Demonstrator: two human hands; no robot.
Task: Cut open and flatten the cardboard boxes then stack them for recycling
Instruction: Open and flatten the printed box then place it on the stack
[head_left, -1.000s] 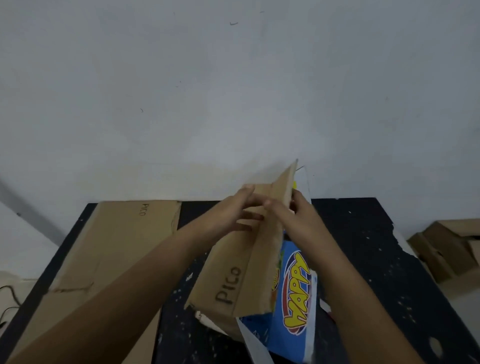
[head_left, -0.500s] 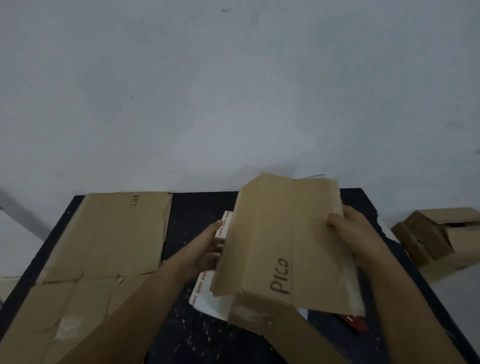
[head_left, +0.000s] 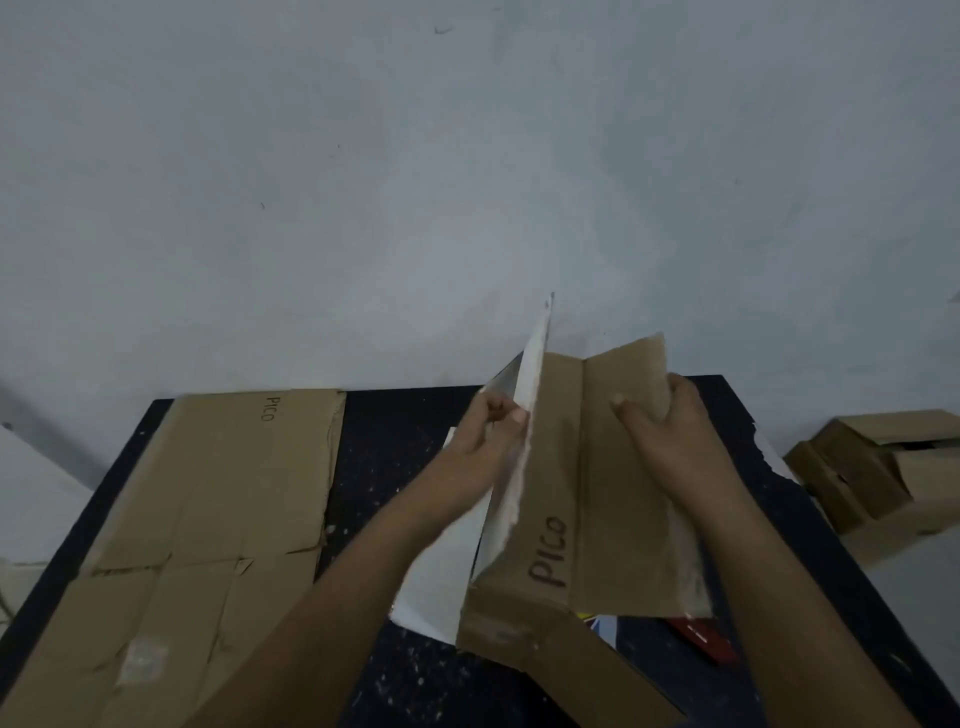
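Left hand (head_left: 488, 436) pinching the white inner panel at the left edge of the cardboard box (head_left: 592, 493); right hand (head_left: 660, 415) gripping its far right edge, thumb on the brown face. Held above the middle of the dark bench (head_left: 395, 467), opened out, long axis near to far, far end raised. Flattened cardboard (head_left: 208, 509) lying at left; unflattened boxes (head_left: 878, 467) off to the right.

From my feed, the brown creased cardboard box marked PICO (head_left: 597, 483) hid most of a red flat object (head_left: 702, 638) and a white sheet (head_left: 431, 587) beneath it, so I could not tell what either was. The flattened brown cardboard sheet (head_left: 208, 519) ran off the bottom-left edge, and the brown unflattened boxes (head_left: 883, 467) beside the black speckled table (head_left: 410, 493) were cut by the right edge. The left hand (head_left: 485, 441) was motion-blurred, its fingers indistinct against the box's white torn edge.
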